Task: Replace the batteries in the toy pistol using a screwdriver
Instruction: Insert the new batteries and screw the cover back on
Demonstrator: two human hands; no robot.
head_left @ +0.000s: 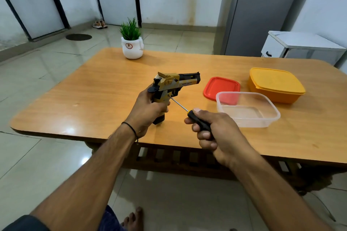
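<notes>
A gold and black toy pistol (176,82) stands upright over the wooden table (93,90), barrel pointing right. My left hand (148,110) grips its handle from the left. My right hand (216,133) grips the black handle of a screwdriver (199,120). The thin metal shaft runs up and left, and its tip touches the pistol's side just above the grip, near the trigger. No batteries are visible.
A clear plastic box (247,108) stands to the right of my hands, a red lid (221,86) behind it and a closed yellow box (276,84) further right. A white pot with a green plant (132,43) sits at the far edge.
</notes>
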